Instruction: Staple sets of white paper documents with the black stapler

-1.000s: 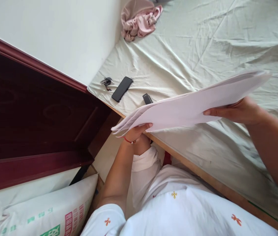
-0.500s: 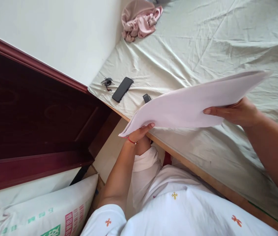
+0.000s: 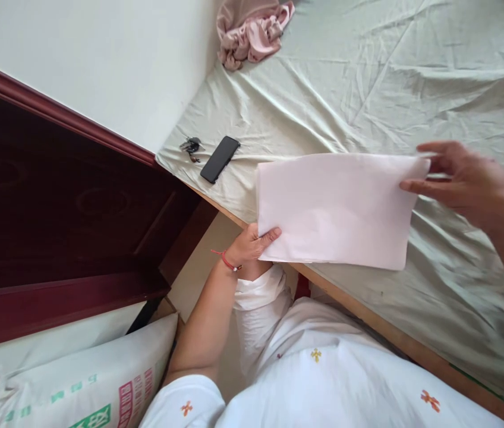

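Over the near edge of the bed [image 3: 368, 77], the stack of white paper [image 3: 334, 208] had dropped from a raised tilt to nearly flat, left hand [image 3: 249, 245] pinching its near corner, right hand [image 3: 463, 178] gripping its far corner, apparently being laid down.

white top [image 3: 323, 380] | orange cross motifs | red wrist string [image 3: 224, 260]

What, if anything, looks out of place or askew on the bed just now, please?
Nothing is spilled or damaged. A pink cloth lies crumpled in the far corner, and the sheet is creased. The paper stack, gripped by the left hand and right hand, overhangs the bed edge slightly.
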The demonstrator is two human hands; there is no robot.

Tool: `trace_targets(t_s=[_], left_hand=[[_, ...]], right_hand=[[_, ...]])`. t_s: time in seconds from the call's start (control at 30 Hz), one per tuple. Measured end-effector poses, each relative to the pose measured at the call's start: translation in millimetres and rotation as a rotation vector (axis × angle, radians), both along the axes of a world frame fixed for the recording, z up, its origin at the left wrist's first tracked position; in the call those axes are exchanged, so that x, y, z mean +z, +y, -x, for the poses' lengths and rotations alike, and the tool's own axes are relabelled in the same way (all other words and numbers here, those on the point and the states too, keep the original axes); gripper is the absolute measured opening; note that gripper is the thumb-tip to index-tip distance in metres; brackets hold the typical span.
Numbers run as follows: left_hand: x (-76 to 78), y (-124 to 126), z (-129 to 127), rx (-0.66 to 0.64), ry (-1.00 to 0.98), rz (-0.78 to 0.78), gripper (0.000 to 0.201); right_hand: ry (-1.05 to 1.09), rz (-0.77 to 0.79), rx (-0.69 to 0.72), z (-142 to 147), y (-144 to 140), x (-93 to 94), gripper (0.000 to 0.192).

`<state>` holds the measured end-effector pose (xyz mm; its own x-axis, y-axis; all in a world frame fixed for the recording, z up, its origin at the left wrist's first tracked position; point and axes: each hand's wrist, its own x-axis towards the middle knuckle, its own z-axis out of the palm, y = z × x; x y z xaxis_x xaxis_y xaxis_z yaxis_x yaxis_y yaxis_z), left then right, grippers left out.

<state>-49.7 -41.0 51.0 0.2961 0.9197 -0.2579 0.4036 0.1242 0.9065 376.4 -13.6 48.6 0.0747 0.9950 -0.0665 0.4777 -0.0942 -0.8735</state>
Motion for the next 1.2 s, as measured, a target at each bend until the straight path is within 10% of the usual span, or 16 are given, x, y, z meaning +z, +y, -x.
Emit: trace_targets(t_s=[0.13, 0.3, 0.6, 1.2], left_hand=[[27.5, 15.1, -15.3, -0.296, -0.011, 0.167, 0.036], [45.1, 33.7, -36.2, -0.451, 0.006, 0.268, 0.038], [-1.9, 12.0, -22.3, 0.286, -0.419, 0.248, 0.06], [-46.3, -6.2, -73.3, 0.597, -0.452, -0.07, 0.043]], right_hand=[[-0.254, -0.075, 0.245, 2.5, 13.0, 37.4, 0.086], [-0.186, 0.31, 0.591, 30.8, 11.1, 57.8, 0.05], [0.5, 0.588, 0.029, 50.4, -9.8, -3.6, 0.031], [0.63, 0.232, 0.004, 44.6, -23.3, -28.9, 0.03]])
